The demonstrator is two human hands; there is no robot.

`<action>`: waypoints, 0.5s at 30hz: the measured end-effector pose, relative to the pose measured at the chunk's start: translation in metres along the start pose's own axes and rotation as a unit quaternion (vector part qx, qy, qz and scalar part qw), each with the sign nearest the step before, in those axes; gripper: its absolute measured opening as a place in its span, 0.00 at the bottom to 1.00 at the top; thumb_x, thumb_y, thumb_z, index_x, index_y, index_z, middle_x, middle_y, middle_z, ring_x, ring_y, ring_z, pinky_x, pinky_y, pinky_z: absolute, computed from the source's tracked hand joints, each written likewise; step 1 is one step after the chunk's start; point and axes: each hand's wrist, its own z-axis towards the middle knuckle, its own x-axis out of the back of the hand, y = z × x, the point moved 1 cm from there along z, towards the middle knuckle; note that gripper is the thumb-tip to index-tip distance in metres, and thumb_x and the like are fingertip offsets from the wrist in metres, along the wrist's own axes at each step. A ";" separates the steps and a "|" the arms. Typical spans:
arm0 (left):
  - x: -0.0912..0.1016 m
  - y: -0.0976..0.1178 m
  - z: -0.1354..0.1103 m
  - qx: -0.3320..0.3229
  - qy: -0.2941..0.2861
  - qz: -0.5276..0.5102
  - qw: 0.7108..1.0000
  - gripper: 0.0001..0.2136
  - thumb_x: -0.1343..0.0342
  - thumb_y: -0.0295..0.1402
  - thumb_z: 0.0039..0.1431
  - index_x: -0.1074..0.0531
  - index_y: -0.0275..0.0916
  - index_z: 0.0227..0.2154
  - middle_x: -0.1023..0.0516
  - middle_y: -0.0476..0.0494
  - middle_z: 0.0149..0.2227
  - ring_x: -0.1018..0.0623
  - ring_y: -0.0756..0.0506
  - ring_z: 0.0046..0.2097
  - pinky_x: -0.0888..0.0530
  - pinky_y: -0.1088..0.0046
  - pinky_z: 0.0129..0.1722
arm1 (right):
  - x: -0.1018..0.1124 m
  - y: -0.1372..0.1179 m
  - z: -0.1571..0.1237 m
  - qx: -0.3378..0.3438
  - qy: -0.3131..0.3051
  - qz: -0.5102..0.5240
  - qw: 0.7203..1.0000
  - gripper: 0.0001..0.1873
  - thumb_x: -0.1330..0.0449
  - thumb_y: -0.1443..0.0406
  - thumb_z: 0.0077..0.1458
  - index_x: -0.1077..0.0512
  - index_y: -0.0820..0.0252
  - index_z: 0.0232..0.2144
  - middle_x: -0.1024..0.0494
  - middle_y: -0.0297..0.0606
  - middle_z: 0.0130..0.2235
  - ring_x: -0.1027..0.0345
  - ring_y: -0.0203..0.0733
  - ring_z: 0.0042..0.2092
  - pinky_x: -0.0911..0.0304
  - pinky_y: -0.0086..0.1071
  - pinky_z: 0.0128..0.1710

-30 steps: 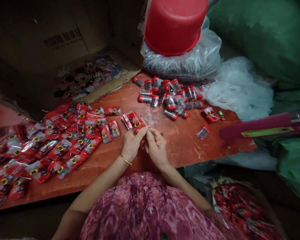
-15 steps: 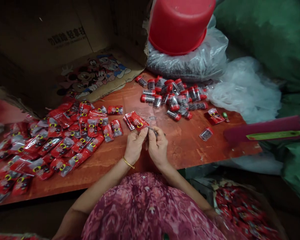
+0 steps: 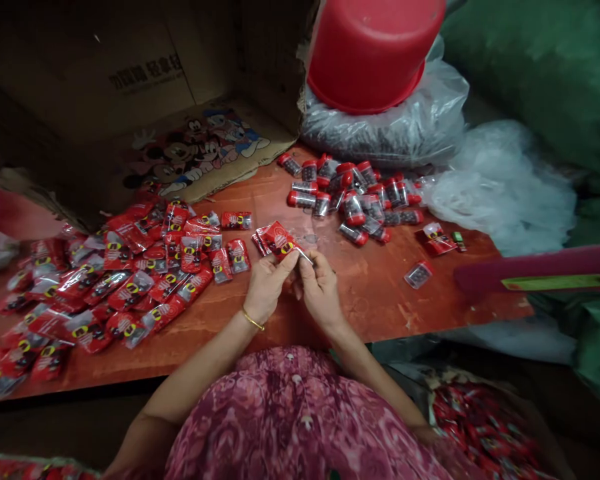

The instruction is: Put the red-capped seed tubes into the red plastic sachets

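Both hands meet over the front of the table. My left hand point(image 3: 263, 288), with a gold bangle at the wrist, pinches a small red printed packet point(image 3: 278, 237) between thumb and fingers. My right hand point(image 3: 323, 288) has its thumb and fingers closed on the packet's near right end, where a pale edge shows. Just left of it, more red wrapper is partly covered by the held packet. To the left spreads a heap of filled red packets point(image 3: 130, 291). Beyond the hands lies a pile of small clear containers with red caps point(image 3: 354, 208).
An open cardboard box point(image 3: 215, 175) stands at the back left. A red tub point(image 3: 375, 53) sits on a filled plastic bag point(image 3: 390, 140). On the right are a loose container point(image 3: 419, 274), an opened packet point(image 3: 436, 239) and a purple bar point(image 3: 480, 279). Below, a sack holds red packets point(image 3: 485, 427).
The packet's pale end now shows between my thumbs, where a dark bit showed before. My right fingers have shifted slightly. The whole view has moved a little, with the scene sliding right.
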 end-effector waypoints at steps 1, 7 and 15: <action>0.000 0.003 -0.001 0.009 -0.002 -0.005 1.000 0.14 0.37 0.42 0.40 0.28 0.34 0.22 0.30 0.52 0.18 0.32 0.53 0.19 0.33 0.78 0.20 | 0.000 0.000 0.000 -0.017 -0.028 0.024 0.999 0.10 0.50 0.56 0.57 0.38 0.56 0.34 0.38 0.24 0.19 0.47 0.28 0.15 0.49 0.24 0.14; 0.003 0.012 -0.001 0.065 0.002 -0.032 0.997 0.17 0.37 0.43 0.39 0.30 0.33 0.24 0.29 0.51 0.19 0.35 0.55 0.16 0.39 0.80 0.11 | 0.003 -0.003 -0.008 -0.034 -0.110 0.098 0.988 0.15 0.46 0.56 0.54 0.38 0.56 0.41 0.31 0.28 0.26 0.37 0.29 0.21 0.39 0.26 0.23; 0.005 0.003 -0.006 0.083 -0.069 -0.025 0.994 0.16 0.36 0.41 0.39 0.29 0.32 0.23 0.27 0.47 0.22 0.31 0.53 0.21 0.36 0.79 0.14 | 0.007 -0.003 -0.011 -0.063 -0.051 0.083 0.993 0.13 0.41 0.57 0.48 0.37 0.58 0.32 0.32 0.23 0.18 0.40 0.28 0.15 0.44 0.23 0.16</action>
